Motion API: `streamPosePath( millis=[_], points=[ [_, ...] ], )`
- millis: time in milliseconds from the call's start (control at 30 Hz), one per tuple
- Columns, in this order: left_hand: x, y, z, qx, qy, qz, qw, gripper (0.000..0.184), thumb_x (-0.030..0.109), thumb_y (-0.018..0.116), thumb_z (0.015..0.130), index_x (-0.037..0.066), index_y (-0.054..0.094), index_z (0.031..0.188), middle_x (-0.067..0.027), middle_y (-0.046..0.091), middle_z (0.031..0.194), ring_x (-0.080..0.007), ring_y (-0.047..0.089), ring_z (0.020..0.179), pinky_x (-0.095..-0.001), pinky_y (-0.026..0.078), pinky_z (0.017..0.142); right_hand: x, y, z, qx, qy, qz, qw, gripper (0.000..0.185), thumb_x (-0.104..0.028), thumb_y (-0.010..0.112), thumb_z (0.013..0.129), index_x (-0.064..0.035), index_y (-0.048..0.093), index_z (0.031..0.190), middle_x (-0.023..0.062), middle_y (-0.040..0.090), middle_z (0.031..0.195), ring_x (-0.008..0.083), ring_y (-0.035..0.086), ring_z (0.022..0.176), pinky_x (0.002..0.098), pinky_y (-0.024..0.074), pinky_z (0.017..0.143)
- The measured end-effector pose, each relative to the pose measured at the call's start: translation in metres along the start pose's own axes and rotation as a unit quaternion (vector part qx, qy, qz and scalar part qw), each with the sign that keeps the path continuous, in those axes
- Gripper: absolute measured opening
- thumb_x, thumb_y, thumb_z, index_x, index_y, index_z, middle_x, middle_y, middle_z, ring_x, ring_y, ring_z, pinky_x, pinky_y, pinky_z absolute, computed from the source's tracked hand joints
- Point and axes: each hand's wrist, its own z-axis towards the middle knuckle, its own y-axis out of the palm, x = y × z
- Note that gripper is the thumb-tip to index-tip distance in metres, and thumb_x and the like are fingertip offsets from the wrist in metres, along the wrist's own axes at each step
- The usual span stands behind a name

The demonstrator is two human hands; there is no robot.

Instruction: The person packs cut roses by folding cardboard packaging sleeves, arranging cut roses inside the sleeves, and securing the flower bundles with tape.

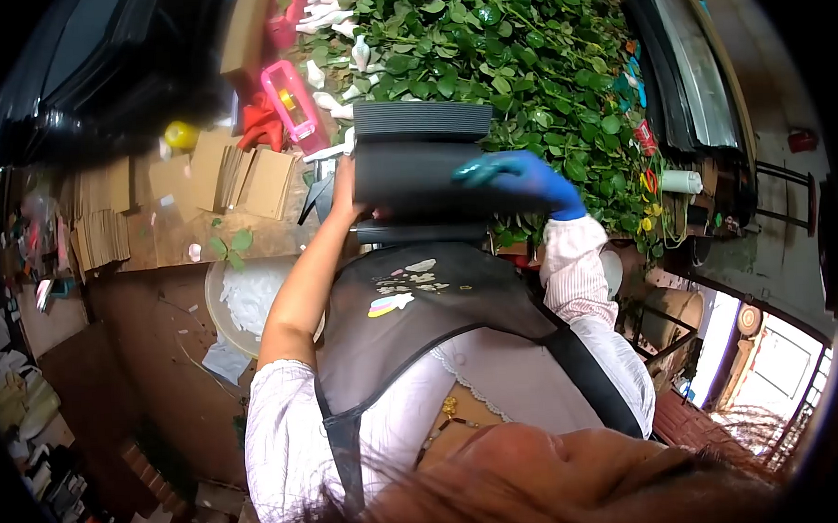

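A black sheet [406,173], ribbed along its far part, stands folded or curved in front of my chest over the near edge of the worktable. My bare left hand [345,185] is at its left edge and seems to grip it there; most of the fingers are hidden behind the sheet. Across the right part of the sheet lies my right hand [514,178], in a blue glove with green-coated fingers. These fingers stretch out to the left and are slightly blurred. Just beyond the sheet, leafy green stems [485,58] lie in a thick heap, with white-wrapped heads [361,54] along their left side.
A pink tape dispenser [295,108] and a red object [261,123] sit left of the stems. Cardboard pieces [247,180] are stacked on the wooden worktable [170,242]. Below its edge is a bin of white scraps [248,302]. Dark sheets [668,73] stand at right near a white roll [681,182].
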Motion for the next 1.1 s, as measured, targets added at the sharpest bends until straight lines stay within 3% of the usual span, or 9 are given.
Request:
streamPosePath(
  millis=[67, 133, 233, 333, 500, 667, 833, 967, 1100],
  points=[
    [-0.009, -0.002, -0.005, 0.061, 0.103, -0.042, 0.992, 0.041, 0.019, 0.071, 0.082, 0.001, 0.062, 0.118, -0.0112, 0.063, 0.105, -0.0267, 0.059, 0.107, -0.0367, 0.046, 0.093, 0.008, 0.028, 0.012, -0.006, 0.069, -0.085, 0.994, 0.045, -0.022, 0.063, 0.089, -0.0034, 0.057, 0.130, 0.0162, 0.068, 0.116, 0.0271, 0.066, 0.108, 0.0389, 0.0509, 0.095],
    [0.006, -0.033, -0.002, -0.115, 0.048, -0.248, 0.961, 0.033, 0.021, 0.071, 0.085, 0.003, 0.065, 0.112, -0.0113, 0.066, 0.093, -0.0195, 0.064, 0.090, -0.0328, 0.050, 0.082, 0.006, 0.047, 0.026, -0.072, 0.127, -0.260, 0.955, 0.050, -0.030, 0.064, 0.088, -0.0047, 0.055, 0.131, 0.0169, 0.068, 0.115, 0.0304, 0.066, 0.105, 0.0420, 0.0521, 0.090],
    [0.029, -0.084, -0.010, -0.087, -0.022, 0.215, 0.972, 0.028, 0.029, 0.072, 0.086, 0.002, 0.066, 0.091, -0.0139, 0.068, 0.078, -0.0281, 0.067, 0.072, -0.0359, 0.052, 0.068, 0.017, 0.068, 0.041, -0.153, 0.165, -0.430, 0.874, 0.056, -0.039, 0.065, 0.087, -0.0060, 0.053, 0.131, 0.0171, 0.068, 0.113, 0.0340, 0.066, 0.103, 0.0456, 0.0524, 0.086],
    [0.072, -0.085, -0.026, -0.095, 0.146, 0.258, 0.950, 0.034, 0.035, 0.072, 0.086, 0.002, 0.066, 0.089, -0.0149, 0.069, 0.084, -0.0317, 0.067, 0.077, -0.0409, 0.053, 0.070, 0.027, 0.081, 0.045, -0.170, 0.151, -0.507, 0.832, 0.054, -0.041, 0.064, 0.087, -0.0070, 0.054, 0.127, 0.0162, 0.068, 0.113, 0.0331, 0.066, 0.103, 0.0467, 0.0518, 0.086],
    [0.058, -0.027, -0.010, -0.105, 0.446, 0.263, 0.849, 0.073, 0.055, 0.057, 0.091, 0.013, 0.040, 0.148, -0.0222, 0.037, 0.151, -0.0381, 0.037, 0.138, -0.0491, 0.029, 0.114, 0.021, 0.084, 0.053, -0.217, 0.151, -0.555, 0.789, 0.049, -0.046, 0.059, 0.090, -0.0098, 0.057, 0.123, 0.0157, 0.069, 0.104, 0.0350, 0.066, 0.097, 0.0468, 0.0512, 0.083],
    [0.053, -0.028, -0.004, -0.141, 0.442, 0.314, 0.828, 0.080, 0.062, 0.049, 0.089, 0.018, 0.032, 0.154, -0.0205, 0.027, 0.157, -0.0357, 0.029, 0.144, -0.0512, 0.024, 0.117, -0.019, 0.073, 0.037, -0.217, 0.077, -0.278, 0.933, 0.055, -0.055, 0.059, 0.087, -0.0187, 0.062, 0.128, 0.0179, 0.067, 0.114, 0.0364, 0.065, 0.102, 0.0462, 0.0502, 0.091],
    [0.050, -0.021, -0.007, -0.107, 0.446, 0.304, 0.835, 0.082, 0.057, 0.053, 0.083, 0.020, 0.033, 0.154, -0.0194, 0.030, 0.157, -0.0350, 0.032, 0.143, -0.0515, 0.025, 0.117, 0.004, 0.145, 0.036, -0.149, 0.052, -0.540, 0.826, 0.040, -0.032, 0.069, 0.082, -0.0140, 0.059, 0.116, 0.0112, 0.067, 0.095, 0.0316, 0.066, 0.089, 0.0484, 0.0496, 0.076],
    [0.045, -0.021, -0.006, -0.089, 0.451, 0.314, 0.831, 0.079, 0.051, 0.056, 0.084, 0.019, 0.035, 0.153, -0.0195, 0.031, 0.156, -0.0345, 0.033, 0.142, -0.0517, 0.025, 0.117, -0.021, 0.140, 0.045, -0.194, 0.054, -0.519, 0.831, 0.037, -0.029, 0.066, 0.086, -0.0141, 0.060, 0.119, 0.0120, 0.068, 0.102, 0.0316, 0.067, 0.092, 0.0476, 0.0507, 0.081],
    [0.056, -0.023, -0.011, -0.047, 0.462, 0.265, 0.845, 0.060, 0.033, 0.052, 0.091, 0.019, 0.042, 0.148, -0.0194, 0.036, 0.154, -0.0329, 0.037, 0.141, -0.0515, 0.030, 0.115, -0.044, 0.178, 0.105, -0.089, -0.169, -0.409, 0.892, 0.032, -0.027, 0.063, 0.088, -0.0146, 0.061, 0.117, 0.0106, 0.068, 0.103, 0.0302, 0.067, 0.092, 0.0448, 0.0522, 0.078]
  ],
)
